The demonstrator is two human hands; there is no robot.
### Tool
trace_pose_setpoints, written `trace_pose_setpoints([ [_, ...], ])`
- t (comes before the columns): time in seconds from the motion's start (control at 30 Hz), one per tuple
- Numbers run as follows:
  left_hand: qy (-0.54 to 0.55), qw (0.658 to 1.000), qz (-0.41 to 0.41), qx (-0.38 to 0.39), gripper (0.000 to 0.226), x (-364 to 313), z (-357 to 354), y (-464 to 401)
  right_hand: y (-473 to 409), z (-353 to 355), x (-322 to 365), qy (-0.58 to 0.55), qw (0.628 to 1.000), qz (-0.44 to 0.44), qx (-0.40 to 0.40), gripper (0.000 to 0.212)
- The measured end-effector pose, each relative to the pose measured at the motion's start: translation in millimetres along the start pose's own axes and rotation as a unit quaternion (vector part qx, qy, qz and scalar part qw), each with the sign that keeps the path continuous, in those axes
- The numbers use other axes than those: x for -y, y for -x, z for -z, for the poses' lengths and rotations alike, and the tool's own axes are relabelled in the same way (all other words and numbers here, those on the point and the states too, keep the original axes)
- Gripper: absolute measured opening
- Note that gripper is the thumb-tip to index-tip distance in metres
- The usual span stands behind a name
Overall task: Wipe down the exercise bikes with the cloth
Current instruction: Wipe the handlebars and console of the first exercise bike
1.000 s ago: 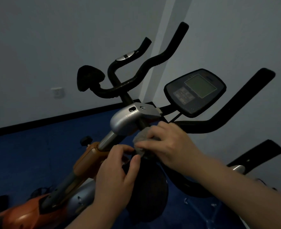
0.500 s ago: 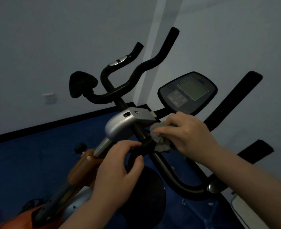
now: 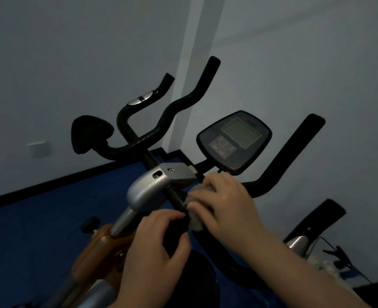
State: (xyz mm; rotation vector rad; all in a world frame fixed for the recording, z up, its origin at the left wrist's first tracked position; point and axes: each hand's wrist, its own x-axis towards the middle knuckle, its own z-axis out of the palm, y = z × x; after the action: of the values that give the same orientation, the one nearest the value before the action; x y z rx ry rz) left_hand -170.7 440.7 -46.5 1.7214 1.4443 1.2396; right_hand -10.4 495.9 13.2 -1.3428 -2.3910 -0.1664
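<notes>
Head view: the right hand (image 3: pixel 228 210) presses a grey cloth (image 3: pixel 194 216) against the black bar (image 3: pixel 177 197) of the bike (image 3: pixel 152 192), just below the silver clamp. Its fingers (image 3: pixel 202 194) are curled over the cloth, which shows only at their tips. The left hand (image 3: pixel 159 252) grips the bar just below, fingers wrapped round it, touching the cloth's edge. The console (image 3: pixel 234 141) sits above the right hand.

A blue floor (image 3: pixel 39 230) (dark, dimly lit) carries the orange-framed exercise bike (image 3: pixel 99 247), meeting the wall at a black skirting (image 3: pixel 50 184).
</notes>
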Motion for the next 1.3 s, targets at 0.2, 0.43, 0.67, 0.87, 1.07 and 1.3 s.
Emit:
trace_pose_setpoints([
  [0.2,-0.007,1.0,-0.009,0.005,0.027,4,0,0,3,11,-17,0.005,0.999,0.007,-0.034,0.014],
  [0.43,0.033,0.999,0.01,0.004,0.032,4,1,-2,13,-3,6,-0.036,0.998,-0.009,-0.048,0.011],
  [0.67,0.038,0.996,-0.015,0.084,0.046,3,5,-6,8,16,-18,0.032,0.981,-0.136,-0.136,0.008],
  [0.87,0.039,0.991,-0.026,0.123,0.048,7,8,-10,20,14,-15,0.036,0.983,-0.12,-0.138,0.009],
  [1.07,0.058,0.986,-0.033,0.153,0.042,6,11,-24,7,1,17,0.027,0.988,-0.095,-0.117,0.011],
  [1.3,0.081,0.975,-0.069,0.197,0.042,1,4,-51,15,37,-35,0.1,0.95,-0.24,-0.174,0.006],
])
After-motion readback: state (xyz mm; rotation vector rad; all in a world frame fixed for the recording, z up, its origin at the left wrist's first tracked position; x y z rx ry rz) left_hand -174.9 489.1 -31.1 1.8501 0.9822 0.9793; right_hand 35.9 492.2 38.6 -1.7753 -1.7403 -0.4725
